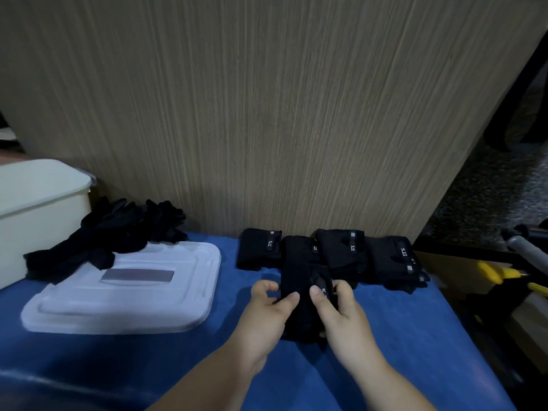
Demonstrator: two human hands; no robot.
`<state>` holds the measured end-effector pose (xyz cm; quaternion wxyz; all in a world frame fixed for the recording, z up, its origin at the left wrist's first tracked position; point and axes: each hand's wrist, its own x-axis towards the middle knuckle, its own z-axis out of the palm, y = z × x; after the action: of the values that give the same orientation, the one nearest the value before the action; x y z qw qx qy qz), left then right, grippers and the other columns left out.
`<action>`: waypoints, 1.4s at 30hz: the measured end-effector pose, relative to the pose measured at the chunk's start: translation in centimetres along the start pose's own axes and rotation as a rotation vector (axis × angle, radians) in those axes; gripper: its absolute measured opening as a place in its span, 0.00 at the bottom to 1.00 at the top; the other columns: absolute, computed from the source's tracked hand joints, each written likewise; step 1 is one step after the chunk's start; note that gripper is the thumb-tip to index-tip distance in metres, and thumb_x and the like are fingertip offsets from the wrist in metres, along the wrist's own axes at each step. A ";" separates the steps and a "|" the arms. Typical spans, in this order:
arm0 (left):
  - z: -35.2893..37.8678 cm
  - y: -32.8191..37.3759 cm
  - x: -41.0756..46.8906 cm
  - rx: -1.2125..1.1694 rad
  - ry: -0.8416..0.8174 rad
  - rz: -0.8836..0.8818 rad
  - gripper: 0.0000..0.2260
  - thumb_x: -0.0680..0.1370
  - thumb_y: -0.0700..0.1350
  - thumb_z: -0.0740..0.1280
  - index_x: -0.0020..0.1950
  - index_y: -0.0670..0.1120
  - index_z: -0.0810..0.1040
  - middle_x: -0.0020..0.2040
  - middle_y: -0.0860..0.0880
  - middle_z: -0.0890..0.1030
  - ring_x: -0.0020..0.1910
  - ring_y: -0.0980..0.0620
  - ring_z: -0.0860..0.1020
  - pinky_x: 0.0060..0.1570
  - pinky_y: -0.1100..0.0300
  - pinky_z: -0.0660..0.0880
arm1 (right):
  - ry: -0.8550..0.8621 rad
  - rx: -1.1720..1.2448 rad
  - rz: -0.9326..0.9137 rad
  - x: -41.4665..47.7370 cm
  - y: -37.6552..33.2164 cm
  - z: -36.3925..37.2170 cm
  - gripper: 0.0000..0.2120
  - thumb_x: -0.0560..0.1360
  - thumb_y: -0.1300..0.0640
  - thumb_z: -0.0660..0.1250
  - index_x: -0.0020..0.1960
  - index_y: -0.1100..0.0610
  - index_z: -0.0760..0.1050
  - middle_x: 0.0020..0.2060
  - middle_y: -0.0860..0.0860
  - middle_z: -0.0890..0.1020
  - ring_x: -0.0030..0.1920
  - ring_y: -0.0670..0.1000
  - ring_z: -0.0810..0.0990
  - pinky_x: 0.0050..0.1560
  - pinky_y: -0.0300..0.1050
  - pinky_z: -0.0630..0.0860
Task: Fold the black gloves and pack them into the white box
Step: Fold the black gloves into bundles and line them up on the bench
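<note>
A black glove [302,295] lies on the blue table cover in front of me. My left hand [267,310] pinches its left edge, and my right hand [341,310] grips its right side by the strap. Behind it, several folded black gloves [341,253] lie in a row against the wooden panel. A heap of loose black gloves [118,229] sits at the left, partly on the white lid [124,295]. The white box [35,209] stands at the far left.
A wooden panel [267,114] rises right behind the table. The blue table cover [415,336] ends at the right, where yellow-handled tools [501,275] and dark items lie beside it on a lower level.
</note>
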<state>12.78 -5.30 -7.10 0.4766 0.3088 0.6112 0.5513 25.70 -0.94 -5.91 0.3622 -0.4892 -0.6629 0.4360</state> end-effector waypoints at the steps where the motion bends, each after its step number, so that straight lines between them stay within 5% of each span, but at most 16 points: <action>1: 0.0 0.2 0.4 -0.031 0.014 -0.008 0.15 0.76 0.51 0.69 0.59 0.55 0.66 0.52 0.48 0.81 0.50 0.50 0.82 0.57 0.48 0.77 | 0.010 0.012 -0.015 0.2 -0.3 0.0 0.06 0.77 0.50 0.65 0.47 0.52 0.71 0.40 0.49 0.82 0.42 0.48 0.80 0.45 0.48 0.77; 7: 0.7 2.3 3.8 -0.216 0.034 0.017 0.15 0.75 0.46 0.71 0.57 0.53 0.69 0.51 0.46 0.83 0.50 0.47 0.82 0.56 0.43 0.77 | 0.104 0.024 -0.063 3.4 -2.3 -0.1 0.07 0.76 0.52 0.66 0.47 0.54 0.71 0.38 0.51 0.81 0.39 0.49 0.78 0.38 0.38 0.71; 11: 1.7 4.6 6.3 -0.235 0.079 0.095 0.13 0.77 0.43 0.69 0.55 0.52 0.68 0.50 0.46 0.82 0.48 0.49 0.82 0.45 0.54 0.79 | 0.177 -0.026 -0.090 6.5 -3.5 -0.2 0.09 0.76 0.50 0.66 0.45 0.54 0.70 0.35 0.52 0.79 0.34 0.48 0.75 0.33 0.38 0.69; 16: 2.1 6.4 9.2 -0.048 0.125 0.195 0.18 0.77 0.43 0.69 0.62 0.49 0.64 0.47 0.51 0.78 0.46 0.53 0.80 0.43 0.58 0.78 | 0.229 -0.146 -0.085 9.5 -4.4 0.1 0.11 0.76 0.49 0.66 0.50 0.55 0.68 0.33 0.48 0.77 0.32 0.45 0.75 0.28 0.36 0.66; 22: 1.6 6.4 11.7 0.349 0.186 0.355 0.19 0.78 0.45 0.67 0.65 0.49 0.62 0.47 0.55 0.76 0.42 0.61 0.76 0.37 0.71 0.71 | 0.233 -0.227 -0.091 11.9 -3.9 1.1 0.14 0.76 0.51 0.67 0.55 0.52 0.63 0.41 0.47 0.77 0.38 0.45 0.76 0.39 0.44 0.73; 28: 1.3 5.4 12.6 0.577 0.217 0.406 0.23 0.79 0.47 0.65 0.71 0.48 0.61 0.66 0.47 0.71 0.60 0.52 0.73 0.50 0.65 0.69 | 0.196 -0.393 -0.115 13.1 -3.1 2.0 0.18 0.77 0.50 0.64 0.61 0.52 0.60 0.48 0.49 0.79 0.42 0.47 0.77 0.36 0.40 0.69; 32: 1.1 5.2 12.6 0.744 0.221 0.460 0.20 0.80 0.49 0.62 0.71 0.49 0.63 0.68 0.48 0.67 0.57 0.52 0.73 0.50 0.61 0.73 | 0.181 -0.606 -0.133 13.3 -3.0 2.0 0.16 0.78 0.45 0.61 0.59 0.50 0.60 0.44 0.49 0.79 0.41 0.48 0.77 0.33 0.40 0.70; 34: 0.9 5.0 12.7 0.885 0.236 0.480 0.18 0.80 0.50 0.60 0.70 0.50 0.65 0.67 0.49 0.66 0.58 0.51 0.72 0.53 0.59 0.72 | 0.199 -0.775 -0.182 13.2 -2.9 1.9 0.17 0.77 0.42 0.60 0.59 0.50 0.61 0.45 0.48 0.78 0.48 0.49 0.76 0.42 0.42 0.73; 37: 0.7 4.5 12.8 1.097 0.304 0.589 0.17 0.80 0.51 0.59 0.69 0.53 0.67 0.70 0.52 0.64 0.67 0.51 0.64 0.65 0.56 0.61 | 0.266 -0.895 -0.269 13.4 -2.3 1.8 0.21 0.75 0.40 0.62 0.62 0.48 0.63 0.53 0.47 0.75 0.58 0.50 0.71 0.57 0.46 0.70; 42: 0.2 4.4 13.4 1.222 0.194 0.590 0.19 0.83 0.49 0.52 0.74 0.55 0.62 0.77 0.57 0.59 0.77 0.56 0.48 0.74 0.54 0.42 | 0.210 -0.894 -0.534 14.0 -0.6 1.9 0.16 0.75 0.46 0.64 0.62 0.46 0.73 0.62 0.44 0.74 0.65 0.49 0.71 0.62 0.52 0.68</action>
<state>7.60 7.76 -6.06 -0.0103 0.6253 0.7427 0.2394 20.15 12.03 -5.29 0.2810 -0.4513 -0.8456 -0.0478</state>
